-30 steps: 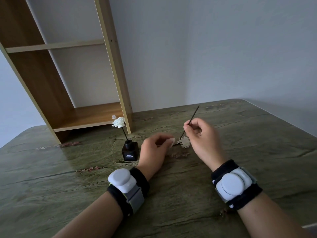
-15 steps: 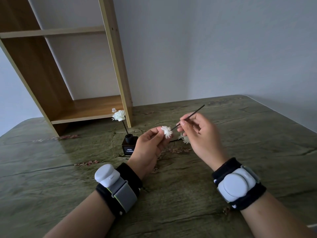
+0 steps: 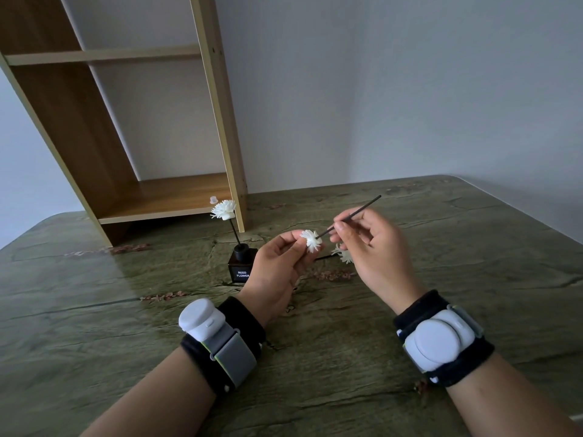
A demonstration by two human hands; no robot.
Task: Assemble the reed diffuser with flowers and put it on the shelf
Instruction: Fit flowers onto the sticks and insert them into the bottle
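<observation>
My left hand (image 3: pixel 277 266) pinches a small white flower head (image 3: pixel 311 240) above the table. My right hand (image 3: pixel 375 250) holds a thin black reed stick (image 3: pixel 362 207), and the stick's lower tip touches the flower. A small black diffuser bottle (image 3: pixel 241 265) labelled REED FLOWER stands on the table just left of my left hand. One reed with a white flower (image 3: pixel 223 210) on top stands in its neck. Another white flower head (image 3: pixel 344 255) lies on the table, partly hidden behind my right hand.
A wooden shelf unit (image 3: pixel 170 197) stands on the green marbled table (image 3: pixel 94 326) behind the bottle, its lowest board open to the front. A small white stopper (image 3: pixel 214 200) sits on that board's front edge. Walls close off the back and right.
My left hand picked a flower head up off the table and lifted it. My right hand tilted the stick flatter and brought its tip against the flower.
</observation>
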